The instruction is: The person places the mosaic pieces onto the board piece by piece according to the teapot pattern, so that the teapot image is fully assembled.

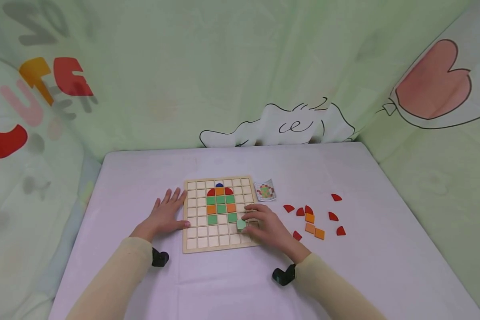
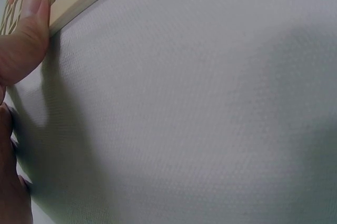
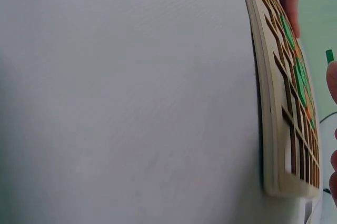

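A wooden grid board point(image 1: 192, 243) lies on the table, with green, orange, red and blue tiles set in its upper middle cells. My left hand point(image 1: 165, 215) lies spread at the board's left edge; in the left wrist view its thumb point(image 2: 33, 16) rests on the frame. Over the board's right part, my right hand point(image 1: 267, 226) pinches a green square tile point(image 1: 241, 224) between thumb and fingers. That tile is just right of the lowest green tile point(image 1: 232, 218) in the board. In the right wrist view, the pinched tile point(image 3: 329, 56) shows above the board's surface.
A small picture card point(image 1: 266, 190) lies by the board's upper right corner. Right of the board are scattered several red quarter-circle tiles point(image 1: 333, 216) and a few orange square tiles point(image 1: 319, 234). Printed curtains point(image 1: 164, 89) stand behind and beside the table point(image 1: 224, 284).
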`<state>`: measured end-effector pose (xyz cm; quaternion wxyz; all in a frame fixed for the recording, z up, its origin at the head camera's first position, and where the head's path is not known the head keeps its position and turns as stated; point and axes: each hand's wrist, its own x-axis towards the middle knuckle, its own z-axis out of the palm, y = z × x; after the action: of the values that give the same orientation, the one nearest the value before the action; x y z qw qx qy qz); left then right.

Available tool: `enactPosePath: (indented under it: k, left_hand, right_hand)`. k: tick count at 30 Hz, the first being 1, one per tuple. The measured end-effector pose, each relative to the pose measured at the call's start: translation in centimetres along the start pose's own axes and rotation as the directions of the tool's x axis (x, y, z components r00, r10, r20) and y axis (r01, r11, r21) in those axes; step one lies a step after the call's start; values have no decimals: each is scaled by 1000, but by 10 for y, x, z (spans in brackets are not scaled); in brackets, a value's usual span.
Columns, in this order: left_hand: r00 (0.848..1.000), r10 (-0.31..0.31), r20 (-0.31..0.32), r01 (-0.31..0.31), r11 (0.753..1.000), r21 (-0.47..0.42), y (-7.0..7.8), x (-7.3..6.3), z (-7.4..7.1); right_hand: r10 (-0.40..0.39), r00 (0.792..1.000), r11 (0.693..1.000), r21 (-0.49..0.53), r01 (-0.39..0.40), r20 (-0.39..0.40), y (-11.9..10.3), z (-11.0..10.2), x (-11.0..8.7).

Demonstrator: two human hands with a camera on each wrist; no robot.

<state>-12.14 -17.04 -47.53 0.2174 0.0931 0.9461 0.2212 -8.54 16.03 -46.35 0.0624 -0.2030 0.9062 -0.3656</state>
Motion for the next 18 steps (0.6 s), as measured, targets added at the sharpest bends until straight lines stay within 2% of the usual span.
enactPosePath:
  k: [10, 18]
  left_hand:
    - [1000, -6, 5, 6, 1000, -8, 1, 0, 0]
    - [1000, -4, -5, 4, 1000, 1, 1, -2, 0]
  right_hand:
    - [-28, 997, 998, -45, 32, 73, -10, 20, 17]
    - [-95, 990, 988, -116, 107, 100, -18, 28, 23]
